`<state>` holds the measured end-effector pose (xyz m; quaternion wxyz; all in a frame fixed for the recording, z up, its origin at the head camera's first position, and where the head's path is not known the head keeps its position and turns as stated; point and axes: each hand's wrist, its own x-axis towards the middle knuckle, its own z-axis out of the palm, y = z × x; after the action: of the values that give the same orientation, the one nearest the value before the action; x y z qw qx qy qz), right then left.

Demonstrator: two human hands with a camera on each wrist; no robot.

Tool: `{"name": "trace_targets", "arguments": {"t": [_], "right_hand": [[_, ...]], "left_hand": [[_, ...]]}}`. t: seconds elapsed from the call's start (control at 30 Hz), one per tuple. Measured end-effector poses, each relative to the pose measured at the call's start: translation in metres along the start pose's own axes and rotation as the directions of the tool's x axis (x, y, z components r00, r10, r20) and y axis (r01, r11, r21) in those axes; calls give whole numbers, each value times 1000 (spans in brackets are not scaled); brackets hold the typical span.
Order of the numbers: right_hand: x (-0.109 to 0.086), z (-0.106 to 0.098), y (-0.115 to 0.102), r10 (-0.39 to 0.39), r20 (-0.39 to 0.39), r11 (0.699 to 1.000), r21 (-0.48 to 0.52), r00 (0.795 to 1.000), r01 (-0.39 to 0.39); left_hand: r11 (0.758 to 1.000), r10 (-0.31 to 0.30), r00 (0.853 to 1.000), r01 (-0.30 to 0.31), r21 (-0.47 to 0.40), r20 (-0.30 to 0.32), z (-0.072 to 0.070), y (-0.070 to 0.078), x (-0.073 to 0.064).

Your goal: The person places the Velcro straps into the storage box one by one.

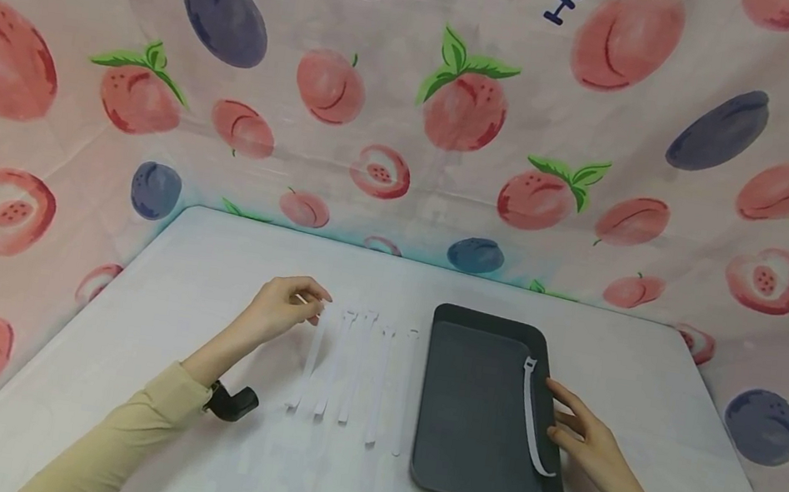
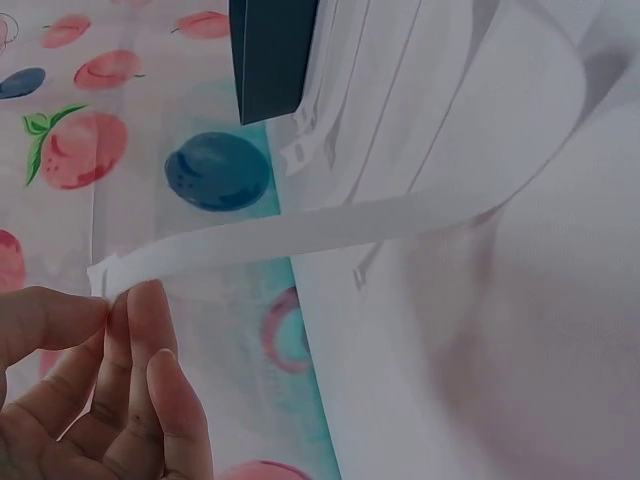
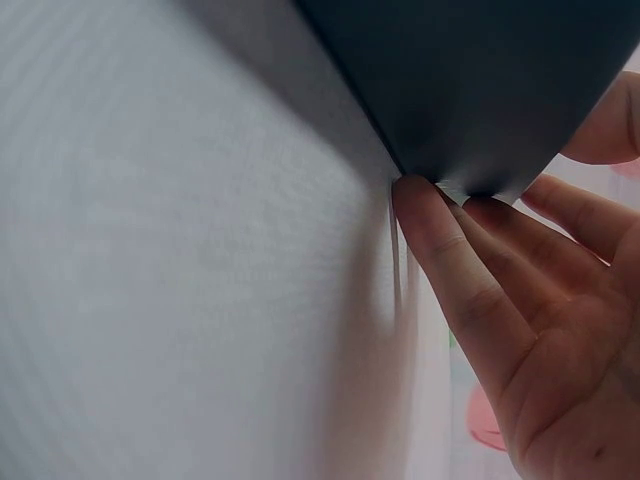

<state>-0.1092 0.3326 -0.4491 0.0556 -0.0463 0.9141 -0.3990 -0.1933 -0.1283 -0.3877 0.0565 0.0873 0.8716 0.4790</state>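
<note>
Tray, lower right of centre, on table; one strip inside, along right side. Row of strips, apparently five, left of tray. Backdrop behind.

The counter is plain white, with a straight far edge. A dark grey rectangular tray rests on it, towards the right side. Left of the tray, near but apart, thin white strips lie lengthwise, side by side in a loose row.
</note>
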Motion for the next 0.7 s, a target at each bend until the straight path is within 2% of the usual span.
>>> {"name": "trace_targets", "arguments": {"t": [0.4, 0.7], "right_hand": [[0, -1, -1, 8, 7, 1000, -2, 1000, -8], [-1, -2, -1, -19, 8, 1000, 2, 1000, 19]], "left_hand": [[1000, 6, 1000, -6, -3, 6, -3, 3, -5], [999, 45, 999, -45, 13, 8, -7, 12, -9]]}}
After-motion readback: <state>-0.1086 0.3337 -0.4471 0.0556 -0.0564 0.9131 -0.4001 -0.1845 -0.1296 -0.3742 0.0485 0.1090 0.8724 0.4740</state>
